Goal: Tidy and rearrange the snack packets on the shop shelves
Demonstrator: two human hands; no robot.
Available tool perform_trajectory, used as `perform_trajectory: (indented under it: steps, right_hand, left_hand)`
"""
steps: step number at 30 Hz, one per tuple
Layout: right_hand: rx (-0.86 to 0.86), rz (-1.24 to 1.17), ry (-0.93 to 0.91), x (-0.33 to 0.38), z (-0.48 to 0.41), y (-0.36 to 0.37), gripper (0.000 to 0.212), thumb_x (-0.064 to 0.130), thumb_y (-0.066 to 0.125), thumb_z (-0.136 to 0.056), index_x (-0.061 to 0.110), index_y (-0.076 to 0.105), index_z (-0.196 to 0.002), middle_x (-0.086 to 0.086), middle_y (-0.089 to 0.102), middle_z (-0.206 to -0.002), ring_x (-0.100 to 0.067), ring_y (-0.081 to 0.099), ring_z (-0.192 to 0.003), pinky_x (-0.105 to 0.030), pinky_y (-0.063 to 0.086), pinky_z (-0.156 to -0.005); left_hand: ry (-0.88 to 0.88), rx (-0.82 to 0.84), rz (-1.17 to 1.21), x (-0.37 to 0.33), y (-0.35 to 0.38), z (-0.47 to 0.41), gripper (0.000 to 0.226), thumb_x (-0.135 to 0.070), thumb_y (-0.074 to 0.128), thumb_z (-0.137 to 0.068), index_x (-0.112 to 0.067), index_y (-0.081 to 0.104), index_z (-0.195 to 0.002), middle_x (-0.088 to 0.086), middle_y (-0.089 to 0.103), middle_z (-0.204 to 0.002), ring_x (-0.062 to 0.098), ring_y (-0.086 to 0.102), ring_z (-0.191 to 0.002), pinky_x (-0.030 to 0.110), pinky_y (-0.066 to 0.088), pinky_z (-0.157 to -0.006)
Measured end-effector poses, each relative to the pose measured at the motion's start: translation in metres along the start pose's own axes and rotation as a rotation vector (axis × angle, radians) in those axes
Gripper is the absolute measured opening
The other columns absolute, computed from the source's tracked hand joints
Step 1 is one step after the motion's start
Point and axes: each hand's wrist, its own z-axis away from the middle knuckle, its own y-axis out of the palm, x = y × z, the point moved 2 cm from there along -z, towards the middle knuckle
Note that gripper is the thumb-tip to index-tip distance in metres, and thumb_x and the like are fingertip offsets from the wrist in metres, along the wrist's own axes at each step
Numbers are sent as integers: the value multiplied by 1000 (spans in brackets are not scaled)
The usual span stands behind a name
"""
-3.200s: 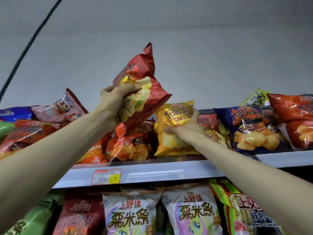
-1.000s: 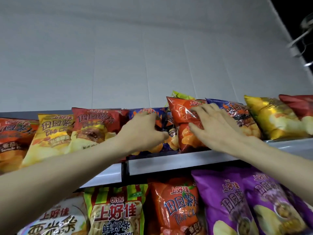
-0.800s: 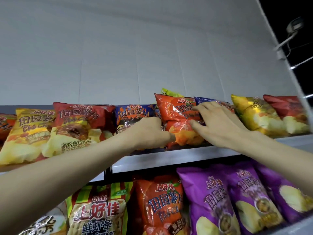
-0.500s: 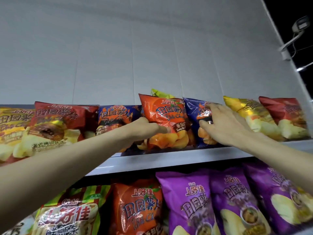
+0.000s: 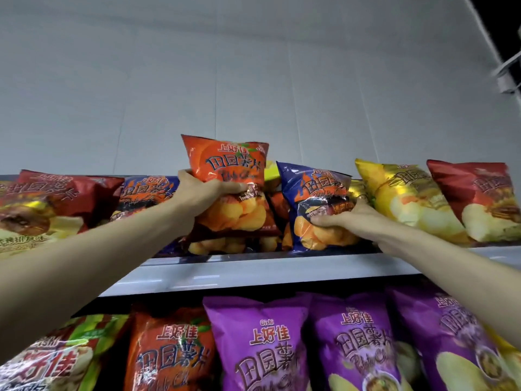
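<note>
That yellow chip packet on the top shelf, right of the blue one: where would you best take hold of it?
Probably by its lower half, from the front. The yellow packet leans back with its face toward the aisle, wedged between the blue packet and a red packet, so its sides are blocked. Both the left hand and right hand grip their packets this way.

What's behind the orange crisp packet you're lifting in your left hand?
A yellow-green packet peeks out behind the orange crisp packet, with another orange bag below. The rest is covered.
</note>
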Motion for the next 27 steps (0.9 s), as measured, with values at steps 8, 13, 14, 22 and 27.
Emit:
perform_trajectory:
  steps: [8, 13, 14, 22, 27]
  right_hand:
    - [-157, -122, -200, 8, 11, 17, 71, 60, 99, -44, 33, 64, -100, 19, 70, -101, -7, 65, -97, -34, 52, -94]
    - [-176, -139, -277, 48, 23, 67, 102, 74, 93, -38, 28, 61, -123, 12, 72, -114, -13, 67, -105, -37, 54, -98]
    - [-159, -139, -282, 56, 24, 79, 107, 76, 91, -37, 28, 59, -128, 11, 71, -117, -14, 67, -108, -38, 54, -99]
    - [28, 47, -227, 86, 34, 150, 126, 74, 81, -67, 11, 20, -158, -16, 32, -160, -35, 32, -149, -47, 33, -121]
    - [110, 124, -242, 83, 35, 144, 153, 97, 67, -42, 19, 16, -163, -7, 29, -166, -31, 30, -152, -47, 32, -122]
  left_hand:
    - [171, -141, 347, -52, -44, -8, 112, -43, 104, -47, -18, 43, -136, 3, 72, -120, 23, 80, -89, 47, 66, -70]
    - [330, -185, 433, -72, -56, 1, 114, -36, 103, -51, -16, 35, -140, 5, 67, -126, 21, 79, -96, 46, 67, -76]
    - [346, -178, 439, -77, -55, 4, 112, -36, 102, -54, -17, 33, -140, 4, 65, -127, 21, 79, -96, 46, 66, -76]
    - [415, -11, 369, -93, -20, 30, 108, -33, 101, -65, -20, 29, -144, 3, 65, -126, 22, 79, -97, 48, 66, -80]
    - [356, 96, 242, -76, 29, 39, 105, -37, 100, -65, -27, 24, -136, -4, 63, -125, 19, 73, -105, 45, 62, -92]
